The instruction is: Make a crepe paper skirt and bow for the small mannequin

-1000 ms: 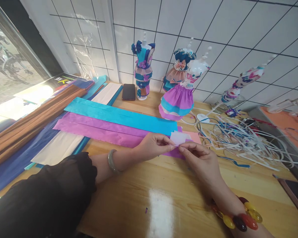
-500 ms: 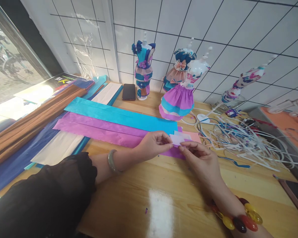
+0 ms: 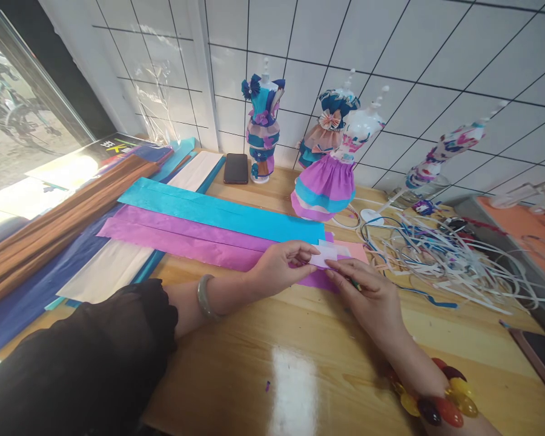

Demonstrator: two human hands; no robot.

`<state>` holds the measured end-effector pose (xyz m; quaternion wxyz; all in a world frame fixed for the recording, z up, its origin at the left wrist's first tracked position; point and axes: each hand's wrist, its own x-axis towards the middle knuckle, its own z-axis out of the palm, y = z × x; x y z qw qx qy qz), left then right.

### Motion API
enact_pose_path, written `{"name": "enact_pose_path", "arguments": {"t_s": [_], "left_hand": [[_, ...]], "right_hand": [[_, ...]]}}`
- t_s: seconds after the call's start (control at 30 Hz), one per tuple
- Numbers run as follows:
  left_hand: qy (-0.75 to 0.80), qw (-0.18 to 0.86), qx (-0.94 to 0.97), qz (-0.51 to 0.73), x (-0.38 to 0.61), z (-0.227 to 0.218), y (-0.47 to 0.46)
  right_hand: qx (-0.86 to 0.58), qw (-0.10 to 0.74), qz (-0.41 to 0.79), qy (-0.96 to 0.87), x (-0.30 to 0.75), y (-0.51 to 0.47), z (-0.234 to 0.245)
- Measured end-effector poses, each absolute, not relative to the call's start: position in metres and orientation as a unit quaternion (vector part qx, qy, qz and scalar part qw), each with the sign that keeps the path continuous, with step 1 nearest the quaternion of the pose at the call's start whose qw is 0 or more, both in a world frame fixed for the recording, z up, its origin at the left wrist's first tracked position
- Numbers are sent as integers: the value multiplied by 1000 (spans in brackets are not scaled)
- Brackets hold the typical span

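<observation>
My left hand [image 3: 279, 266] and my right hand [image 3: 372, 300] meet over the end of a purple paper strip [image 3: 186, 236] on the wooden table [image 3: 300, 357]. Both pinch a small pale piece of paper [image 3: 326, 254] between thumb and fingertips, the left at its left edge, the right at its lower edge. A turquoise strip [image 3: 222, 212] lies just behind the purple one. A pink paper piece [image 3: 356, 249] lies under the pale one.
Small mannequins in paper dresses [image 3: 261, 127] [image 3: 327, 181] stand by the tiled wall, with a dark phone [image 3: 235, 168] beside them. A tangle of thin paper strips [image 3: 440, 254] lies at the right. Brown, blue and white sheets [image 3: 59, 230] cover the left.
The small pale paper has tilted down flatter towards the table. My right hand's fingers slid slightly left along its lower edge.
</observation>
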<state>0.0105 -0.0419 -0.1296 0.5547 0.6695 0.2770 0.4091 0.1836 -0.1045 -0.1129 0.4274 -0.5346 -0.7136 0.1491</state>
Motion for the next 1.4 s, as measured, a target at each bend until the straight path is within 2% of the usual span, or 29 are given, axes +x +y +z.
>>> {"name": "enact_pose_path", "arguments": {"t_s": [0.17, 0.43, 0.97, 1.4], "left_hand": [[286, 520, 691, 413, 10, -131, -41], [294, 489, 713, 407, 8, -126, -43], [262, 609, 650, 372, 11, -131, -43], [282, 501, 721, 387, 7, -122, -45]], "right_hand": [[-512, 396, 85, -758, 186, -104, -112], [-499, 393, 73, -769, 184, -103, -112], [-502, 404, 84, -761, 187, -104, -115], [-507, 405, 83, -757, 184, -105, -113]]}}
